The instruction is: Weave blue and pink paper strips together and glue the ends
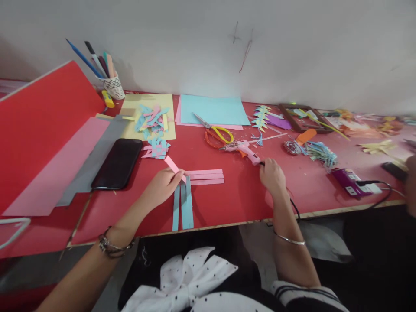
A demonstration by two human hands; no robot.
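Note:
My left hand (pixel 167 182) pinches the corner where paper strips cross. Pink strips (pixel 208 177) run out to the right from it, blue strips (pixel 186 206) hang toward the table edge, and one short pink strip sticks up past my thumb. My right hand (pixel 273 177) is closed around the black cord at the back end of a pink hot glue gun (pixel 243 151), which lies on the red table. Scissors with yellow and orange handles (pixel 221 135) lie just behind the glue gun.
A black phone (pixel 117 164) lies left of my hand. Behind are a small woven paper piece (pixel 157 148), cut paper bits (pixel 152 119), blue sheets (pixel 212 109) and a pen cup (pixel 113 86). To the right sits a purple power strip (pixel 349 182). Another person's hand (pixel 411 186) shows at the right edge.

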